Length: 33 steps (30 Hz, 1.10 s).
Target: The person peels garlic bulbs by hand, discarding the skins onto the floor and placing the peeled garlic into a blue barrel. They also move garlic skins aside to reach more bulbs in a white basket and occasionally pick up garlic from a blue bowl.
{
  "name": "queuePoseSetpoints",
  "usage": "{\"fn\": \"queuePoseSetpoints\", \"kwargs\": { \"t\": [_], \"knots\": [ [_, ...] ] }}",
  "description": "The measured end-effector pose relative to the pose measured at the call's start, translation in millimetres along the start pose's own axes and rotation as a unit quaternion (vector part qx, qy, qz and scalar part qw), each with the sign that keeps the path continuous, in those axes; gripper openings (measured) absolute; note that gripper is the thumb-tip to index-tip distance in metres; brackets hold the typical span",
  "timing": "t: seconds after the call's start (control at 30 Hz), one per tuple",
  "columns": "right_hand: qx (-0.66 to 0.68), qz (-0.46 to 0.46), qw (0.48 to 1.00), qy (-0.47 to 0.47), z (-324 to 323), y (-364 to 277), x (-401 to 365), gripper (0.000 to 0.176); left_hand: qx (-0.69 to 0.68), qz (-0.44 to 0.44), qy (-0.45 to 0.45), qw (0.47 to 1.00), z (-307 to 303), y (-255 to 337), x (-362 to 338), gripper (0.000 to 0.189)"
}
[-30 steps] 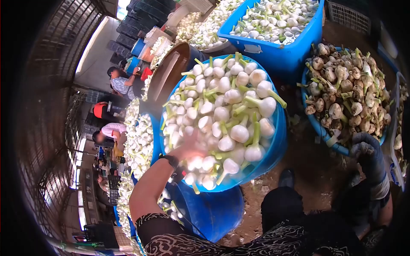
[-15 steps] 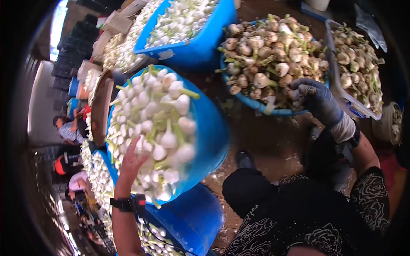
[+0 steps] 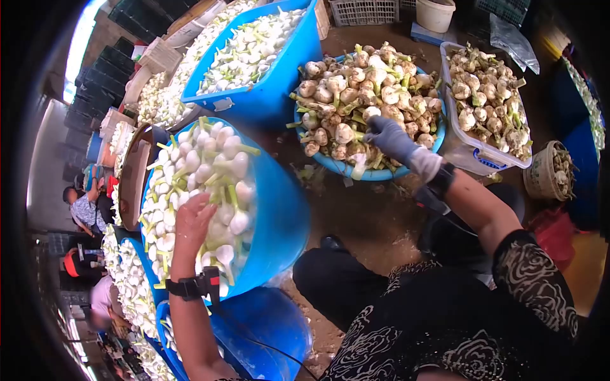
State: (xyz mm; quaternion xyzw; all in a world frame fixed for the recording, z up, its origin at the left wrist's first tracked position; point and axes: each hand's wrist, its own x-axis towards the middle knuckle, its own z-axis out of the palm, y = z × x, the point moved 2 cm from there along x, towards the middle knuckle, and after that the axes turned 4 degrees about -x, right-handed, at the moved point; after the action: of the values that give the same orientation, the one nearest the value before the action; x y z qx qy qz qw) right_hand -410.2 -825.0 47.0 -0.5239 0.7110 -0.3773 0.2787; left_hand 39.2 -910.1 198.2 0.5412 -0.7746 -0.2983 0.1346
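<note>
My right hand (image 3: 393,141), in a grey-blue glove, reaches into a heap of dirty garlic bulbs (image 3: 343,95) in a round blue basin (image 3: 375,173). Its fingers close at a pale garlic bulb (image 3: 371,113) on the heap; the palm side is hidden. My bare left hand (image 3: 193,222) is over the clean white garlic bulbs (image 3: 219,143) that fill a large blue tub (image 3: 276,216). Its fingers are slightly bent and apart, with nothing visible in them. A black strap device circles each wrist.
A blue rectangular tub (image 3: 267,98) of white garlic stands beyond. To the right are a clear plastic bin (image 3: 473,155) and a small bucket (image 3: 540,168) with dirty garlic. A blue container (image 3: 273,330) lies near my legs. Several people sit far left, one in a patterned shirt (image 3: 86,209).
My right hand has moved from the basin's right edge inward to a bulb on the heap. My left hand stays over the white garlic, fingers slightly more bent. The whole view has shifted.
</note>
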Motion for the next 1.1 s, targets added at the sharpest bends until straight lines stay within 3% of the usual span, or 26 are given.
{"fn": "queuePoseSetpoints", "kwargs": {
  "t": [0.03,0.1,0.17,0.2,0.23,0.27,0.3,0.33,0.43,0.47,0.5,0.57,0.63,0.67,0.73,0.77,0.8,0.83,0.87,0.9,0.93,0.97,1.07,1.1],
  "knots": [
    [-0.111,-0.007,0.994,-0.008,13.5,6.8,9.4,0.044,-0.12,0.056,0.069,0.989,7.4,17.7,-1.3,0.028],
    [-0.264,-0.009,0.964,0.008,37.7,3.0,17.1,0.041,-0.116,0.103,0.072,0.985,34.1,79.1,-10.2,0.027],
    [-0.411,-0.109,0.897,0.118,68.2,14.7,28.8,0.038,-0.227,-0.011,0.054,0.972,75.7,113.5,-11.0,0.028],
    [-0.451,-0.06,0.886,0.095,86.7,33.3,48.7,0.043,-0.262,0.082,0.053,0.96,104.8,105.7,-1.8,0.032],
    [-0.395,0.007,0.918,0.013,83.8,18.0,53.1,0.04,-0.296,0.056,0.054,0.952,128.5,112.6,-0.8,0.033],
    [-0.4,-0.046,0.912,0.077,89.4,23.4,52.3,0.039,-0.354,0.015,0.04,0.934,148.1,125.2,-2.6,0.033],
    [-0.415,-0.072,0.9,0.111,90.6,23.5,50.2,0.041,-0.342,0.027,0.041,0.938,171.4,126.4,2.3,0.035],
    [-0.431,-0.073,0.893,0.108,92.0,24.0,50.6,0.042,-0.407,-0.01,0.035,0.913,196.9,128.9,4.1,0.039],
    [-0.36,-0.009,0.933,-0.02,77.5,4.4,51.9,0.039,-0.509,-0.101,0.037,0.854,233.7,120.2,-0.3,0.048],
    [-0.318,-0.076,0.944,-0.045,67.6,-8.9,46.4,0.037,-0.543,-0.153,0.043,0.824,244.9,116.5,-1.2,0.054],
    [-0.276,-0.136,0.949,-0.07,57.4,-19.7,37.1,0.035,-0.574,-0.17,0.042,0.8,252.2,104.7,-1.9,0.072],
    [-0.22,-0.241,0.942,-0.079,37.0,-46.8,8.8,0.031,-0.56,-0.166,0.058,0.809,245.8,108.9,-12.1,0.085],
    [-0.185,-0.318,0.918,-0.147,15.2,-75.1,-21.5,0.034,-0.635,-0.07,-0.024,0.769,243.5,111.8,-19.0,0.093],
    [-0.196,-0.321,0.911,-0.17,3.9,-88.5,-37.0,0.034,-0.671,-0.039,-0.053,0.739,245.4,113.6,-21.0,0.084],
    [-0.206,-0.319,0.906,-0.188,-9.3,-90.1,-54.9,0.035,-0.676,-0.014,-0.099,0.73,245.7,109.4,-24.3,0.079],
    [-0.086,-0.319,0.926,-0.184,-13.5,-85.0,-59.7,0.037,-0.681,0.009,-0.133,0.72,248.3,110.0,-26.7,0.075],
    [0.034,-0.317,0.931,-0.178,-16.9,-80.4,-63.9,0.04,-0.7,0.029,-0.091,0.708,246.7,119.6,-31.3,0.063],
    [0.034,-0.316,0.932,-0.173,-17.3,-75.3,-69.4,0.04,-0.698,0.031,-0.095,0.709,248.0,126.1,-35.1,0.063],
    [0.219,-0.197,0.946,-0.133,-18.9,-66.9,-74.2,0.043,-0.698,0.028,-0.037,0.715,247.7,129.6,-38.6,0.061],
    [0.394,-0.07,0.912,-0.088,-20.5,-59.4,-80.8,0.046,-0.696,0.026,0.023,0.717,247.9,132.1,-41.8,0.058],
    [0.402,-0.073,0.901,-0.148,-20.9,-60.1,-92.5,0.049,-0.662,0.044,0.063,0.745,252.0,131.7,-44.1,0.056],
    [0.403,-0.074,0.901,-0.145,-10.4,-55.5,-100.6,0.049,-0.661,0.046,0.061,0.747,258.5,131.5,-46.4,0.056],
    [0.458,-0.058,0.873,-0.157,35.8,-42.0,-110.9,0.036,-0.399,0.112,0.131,0.901,268.8,136.8,-59.3,0.065],
    [0.428,0.002,0.892,-0.144,44.3,-41.7,-110.9,0.031,-0.397,0.113,0.13,0.901,275.9,130.5,-59.1,0.065]
  ]
}}
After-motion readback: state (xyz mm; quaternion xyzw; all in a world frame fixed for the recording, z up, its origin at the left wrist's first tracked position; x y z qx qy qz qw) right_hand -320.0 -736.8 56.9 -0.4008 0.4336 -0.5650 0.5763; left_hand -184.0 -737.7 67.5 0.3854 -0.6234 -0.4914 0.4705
